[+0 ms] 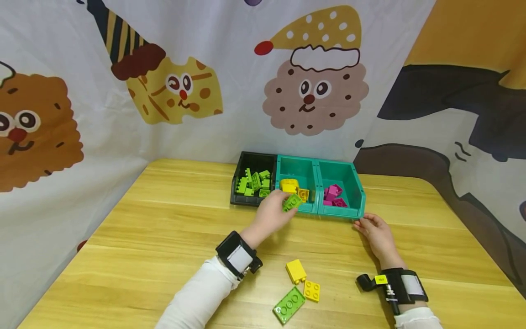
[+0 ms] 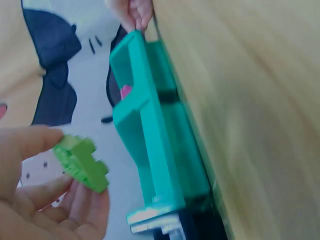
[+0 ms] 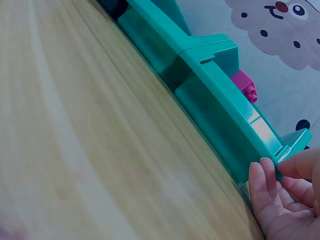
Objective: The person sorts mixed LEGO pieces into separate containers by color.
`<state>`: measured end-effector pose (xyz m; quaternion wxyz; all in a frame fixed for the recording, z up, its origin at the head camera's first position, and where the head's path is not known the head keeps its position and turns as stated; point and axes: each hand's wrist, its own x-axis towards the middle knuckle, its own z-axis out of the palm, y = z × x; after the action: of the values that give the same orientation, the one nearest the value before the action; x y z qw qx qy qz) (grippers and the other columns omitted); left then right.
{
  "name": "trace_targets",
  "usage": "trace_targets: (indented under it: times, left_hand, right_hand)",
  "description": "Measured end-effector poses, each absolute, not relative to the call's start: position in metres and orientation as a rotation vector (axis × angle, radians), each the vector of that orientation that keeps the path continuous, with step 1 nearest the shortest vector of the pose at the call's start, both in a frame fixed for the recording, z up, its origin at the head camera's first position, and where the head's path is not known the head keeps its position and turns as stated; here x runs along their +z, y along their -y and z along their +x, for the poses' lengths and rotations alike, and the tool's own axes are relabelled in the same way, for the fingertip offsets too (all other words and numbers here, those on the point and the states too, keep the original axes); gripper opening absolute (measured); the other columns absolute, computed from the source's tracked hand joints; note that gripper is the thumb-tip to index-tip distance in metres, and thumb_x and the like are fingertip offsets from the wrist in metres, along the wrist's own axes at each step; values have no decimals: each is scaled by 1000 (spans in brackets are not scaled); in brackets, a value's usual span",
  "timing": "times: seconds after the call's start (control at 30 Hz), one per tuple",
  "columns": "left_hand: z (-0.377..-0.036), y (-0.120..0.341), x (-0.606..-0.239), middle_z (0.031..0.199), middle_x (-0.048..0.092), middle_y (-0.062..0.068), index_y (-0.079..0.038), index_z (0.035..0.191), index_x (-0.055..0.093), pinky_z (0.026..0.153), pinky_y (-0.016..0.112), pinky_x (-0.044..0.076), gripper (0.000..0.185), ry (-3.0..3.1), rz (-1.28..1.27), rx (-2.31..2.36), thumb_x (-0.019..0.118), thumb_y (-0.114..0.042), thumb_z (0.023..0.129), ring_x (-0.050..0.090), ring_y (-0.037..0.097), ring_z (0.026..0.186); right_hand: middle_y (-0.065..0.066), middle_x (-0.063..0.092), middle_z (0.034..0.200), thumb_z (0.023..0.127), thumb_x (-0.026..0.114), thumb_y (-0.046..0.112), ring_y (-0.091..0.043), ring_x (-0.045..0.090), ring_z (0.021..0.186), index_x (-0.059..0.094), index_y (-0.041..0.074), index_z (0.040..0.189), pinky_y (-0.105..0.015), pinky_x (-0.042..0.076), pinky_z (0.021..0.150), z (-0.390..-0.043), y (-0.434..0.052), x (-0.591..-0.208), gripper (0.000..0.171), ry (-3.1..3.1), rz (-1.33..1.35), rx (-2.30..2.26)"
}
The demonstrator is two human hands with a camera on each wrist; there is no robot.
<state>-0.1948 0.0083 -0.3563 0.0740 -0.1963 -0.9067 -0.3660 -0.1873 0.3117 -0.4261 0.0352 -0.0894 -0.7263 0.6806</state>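
Observation:
My left hand (image 1: 273, 211) pinches a green brick (image 1: 292, 202) in front of the teal bins, at the front rim of the middle bin (image 1: 297, 176); the left wrist view shows the green brick (image 2: 81, 163) between thumb and fingers. My right hand (image 1: 375, 228) grips the front right corner of the right teal bin (image 1: 353, 183); the right wrist view shows the fingertips (image 3: 262, 175) on that corner. The middle bin holds yellow bricks (image 1: 290, 186), the right bin magenta bricks (image 1: 334, 194), the black bin (image 1: 246, 161) green bricks (image 1: 254, 182).
On the wooden table (image 1: 144, 237) near me lie a yellow block (image 1: 296, 270), a flat yellow brick (image 1: 312, 290) and a flat green plate (image 1: 289, 305). Cartoon-printed cloth (image 1: 205, 82) hangs behind and at both sides.

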Motion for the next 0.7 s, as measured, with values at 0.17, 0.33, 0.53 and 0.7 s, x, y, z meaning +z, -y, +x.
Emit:
trace_targets:
  times: [0.17, 0.33, 0.53, 0.7]
  left_hand:
    - [-210, 8, -352, 115, 60, 16, 1, 125, 57, 85, 35, 52, 43, 2597, -392, -1302, 67, -20, 88, 60, 26, 100]
    - [-227, 23, -356, 120, 57, 19, 3, 125, 56, 89, 39, 52, 42, 2549, -248, -1396, 65, -19, 90, 60, 31, 106]
    - [-240, 34, -367, 126, 54, 21, 3, 127, 53, 94, 40, 49, 42, 2551, -147, -1405, 64, -15, 91, 57, 33, 112]
    - [-249, 39, -376, 125, 53, 22, 4, 128, 51, 95, 41, 48, 42, 2524, -120, -1416, 63, -11, 91, 55, 33, 112]
  right_hand:
    - [6, 53, 92, 99, 44, 8, 1, 59, 83, 34, -14, 126, -14, 52, 79, -188, -312, -426, 36, 2229, -273, 2095]
    - [6, 53, 92, 99, 45, 9, 1, 59, 82, 33, -14, 126, -14, 52, 78, -188, -312, -426, 38, 2237, -286, 2087]
    - [5, 53, 92, 99, 45, 8, 1, 59, 82, 35, -13, 125, -13, 51, 78, -188, -312, -427, 35, 2232, -297, 2080]
    - [4, 52, 94, 99, 45, 8, 1, 59, 82, 35, -12, 124, -13, 51, 78, -188, -311, -426, 34, 2234, -305, 2082]
